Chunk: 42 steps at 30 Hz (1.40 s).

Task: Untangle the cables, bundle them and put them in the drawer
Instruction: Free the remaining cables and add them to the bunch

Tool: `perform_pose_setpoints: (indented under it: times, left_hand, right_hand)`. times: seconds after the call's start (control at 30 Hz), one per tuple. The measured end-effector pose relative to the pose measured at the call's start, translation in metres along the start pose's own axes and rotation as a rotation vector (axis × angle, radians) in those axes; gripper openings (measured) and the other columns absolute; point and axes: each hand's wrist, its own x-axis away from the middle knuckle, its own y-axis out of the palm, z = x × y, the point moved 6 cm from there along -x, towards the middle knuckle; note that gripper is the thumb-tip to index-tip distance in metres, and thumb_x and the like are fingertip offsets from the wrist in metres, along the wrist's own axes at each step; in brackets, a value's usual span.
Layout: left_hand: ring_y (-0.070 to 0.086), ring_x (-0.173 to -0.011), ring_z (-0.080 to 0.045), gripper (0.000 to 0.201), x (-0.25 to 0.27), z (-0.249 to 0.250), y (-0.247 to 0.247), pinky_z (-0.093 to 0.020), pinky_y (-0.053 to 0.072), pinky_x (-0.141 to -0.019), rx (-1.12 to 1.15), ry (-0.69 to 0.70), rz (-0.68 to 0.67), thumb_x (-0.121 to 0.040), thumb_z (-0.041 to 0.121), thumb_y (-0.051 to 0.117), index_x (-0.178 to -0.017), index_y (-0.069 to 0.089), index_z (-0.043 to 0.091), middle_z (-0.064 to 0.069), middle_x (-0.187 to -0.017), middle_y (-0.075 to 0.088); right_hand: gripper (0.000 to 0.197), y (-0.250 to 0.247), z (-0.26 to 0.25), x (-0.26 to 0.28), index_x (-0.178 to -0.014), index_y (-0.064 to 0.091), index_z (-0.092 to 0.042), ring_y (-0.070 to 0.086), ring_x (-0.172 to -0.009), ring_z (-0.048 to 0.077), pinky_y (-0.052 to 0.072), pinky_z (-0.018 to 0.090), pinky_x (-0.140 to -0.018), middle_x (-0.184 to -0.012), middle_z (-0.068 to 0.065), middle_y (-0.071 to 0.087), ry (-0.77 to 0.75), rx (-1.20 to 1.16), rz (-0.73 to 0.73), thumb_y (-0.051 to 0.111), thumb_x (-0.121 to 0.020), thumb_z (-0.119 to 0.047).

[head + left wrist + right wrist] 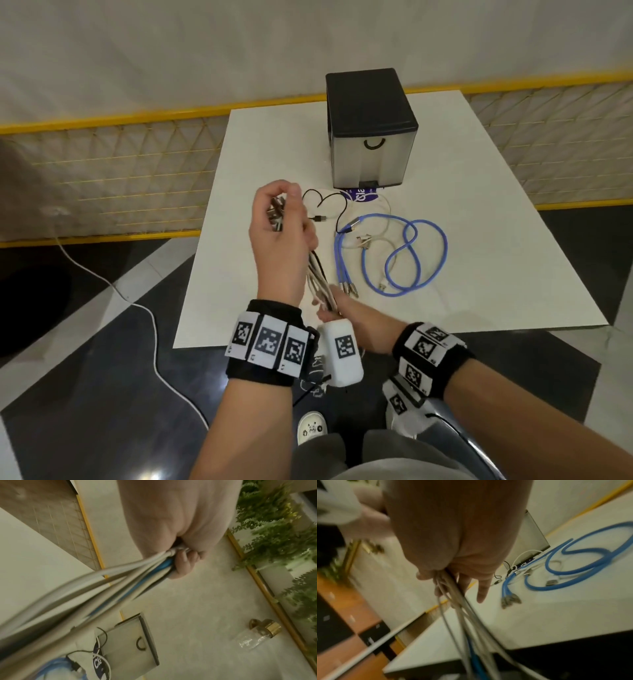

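The left hand [279, 236] grips the plug ends of a cable bunch [320, 281]; the right hand [346, 313] pinches its strands lower, seemingly loosely. Light, limp and slippery, they're best gathered near the plugs. A blue cable [424, 257] lies on the bench [479, 240] before the closed drawer [375, 159].

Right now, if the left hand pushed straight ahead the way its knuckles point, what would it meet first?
Probably the thin black cable looped on the table, then the drawer unit beyond; depth is unclear, since the left hand is raised.

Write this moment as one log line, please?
left hand: grips cable ends | right hand: grips same cables lower down | blue cable: loose on table | drawer: closed
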Motion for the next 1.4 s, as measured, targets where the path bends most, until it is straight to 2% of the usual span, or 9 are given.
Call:
perform_pose_setpoints:
  times: [0.1,0.17,0.33,0.57,0.77,0.9,1.07,1.17,1.4]
  left_hand:
    - [0.032,-0.050,-0.012,0.012,-0.003,0.004,-0.012,-0.022,0.030,-0.044,0.018,0.013,0.057,-0.101,0.023,0.054,-0.089,0.053,0.020,0.007,-0.062,0.042]
    - [0.031,-0.048,-0.011,0.017,-0.004,0.003,-0.020,-0.022,0.029,-0.043,0.017,0.006,0.091,-0.100,0.027,0.057,-0.085,0.050,0.021,0.006,-0.062,0.041]
    - [0.030,-0.045,-0.012,0.027,0.005,-0.016,-0.022,-0.021,0.026,-0.040,-0.007,-0.047,0.148,-0.094,0.025,0.066,-0.076,0.046,0.020,0.003,-0.060,0.039]
    - [0.026,-0.044,-0.013,0.030,0.012,-0.029,-0.008,-0.019,0.024,-0.040,-0.059,-0.075,0.148,-0.097,0.028,0.062,-0.075,0.044,0.017,0.001,-0.058,0.032]
    - [0.026,-0.047,-0.014,0.030,0.013,-0.030,-0.001,-0.020,0.024,-0.040,-0.074,-0.057,0.141,-0.098,0.027,0.059,-0.076,0.043,0.016,0.002,-0.057,0.033]
    - [0.029,-0.048,-0.014,0.029,0.012,-0.033,0.002,-0.023,0.027,-0.041,-0.064,-0.056,0.165,-0.089,0.020,0.072,-0.078,0.045,0.019,0.003,-0.062,0.040]
    - [0.031,-0.048,-0.014,0.033,0.007,-0.038,0.005,-0.024,0.027,-0.041,-0.049,-0.057,0.229,-0.083,0.013,0.079,-0.077,0.047,0.020,0.006,-0.063,0.044]
    - [0.029,-0.044,-0.013,0.029,0.002,-0.040,0.015,-0.022,0.026,-0.040,-0.082,-0.072,0.153,-0.086,0.016,0.076,-0.075,0.049,0.019,0.006,-0.057,0.041]
    - [0.046,-0.052,-0.006,0.020,0.001,-0.036,0.054,-0.018,0.038,-0.053,-0.161,-0.029,-0.109,-0.082,0.019,0.079,-0.094,0.064,0.021,0.003,-0.070,0.055]
  right_hand:
    - [0.060,-0.010,0.035,0.010,-0.141,0.035,-0.013,0.039,-0.123,0.012,0.033,0.032,-0.111,-0.135,0.004,0.038,0.049,0.319,-0.173,0.062,-0.089,-0.026]
    - [0.056,-0.033,0.051,0.017,-0.138,0.043,-0.019,0.038,-0.121,0.005,0.034,0.023,-0.106,-0.136,-0.002,0.036,0.106,0.326,-0.152,0.065,-0.086,-0.016]
    - [0.022,-0.094,0.068,0.002,-0.101,0.065,-0.019,0.059,-0.096,0.019,0.049,0.035,-0.090,-0.105,0.003,0.060,0.130,0.433,0.284,0.052,-0.091,-0.004]
    - [0.030,-0.111,0.099,-0.016,-0.115,0.062,-0.007,0.047,-0.113,0.026,0.043,0.033,-0.095,-0.120,0.008,0.056,0.179,0.876,0.119,0.050,-0.089,0.003]
    - [0.036,-0.117,0.106,-0.012,-0.113,0.062,-0.003,0.050,-0.113,0.026,0.040,0.025,-0.093,-0.121,0.010,0.055,0.063,0.802,0.081,0.050,-0.082,0.011]
    - [0.020,-0.121,0.105,-0.008,-0.110,0.062,-0.008,0.053,-0.106,0.025,0.042,0.027,-0.088,-0.115,0.008,0.057,-0.002,0.806,0.106,0.054,-0.092,-0.005]
    - [0.019,-0.145,0.064,-0.006,-0.112,0.059,-0.021,0.065,-0.094,0.014,0.050,0.031,-0.090,-0.100,-0.004,0.069,-0.139,0.463,0.376,0.047,-0.099,-0.016]
    - [0.025,-0.160,0.020,-0.001,-0.114,0.057,-0.024,0.062,-0.084,0.003,0.047,0.014,-0.084,-0.086,-0.008,0.064,-0.187,0.164,0.432,0.040,-0.101,-0.010]
    - [0.017,-0.152,-0.068,0.005,-0.114,0.035,-0.014,0.048,-0.066,0.004,0.042,0.016,-0.066,-0.076,0.007,0.052,-0.398,-0.091,0.408,0.036,-0.100,-0.003]
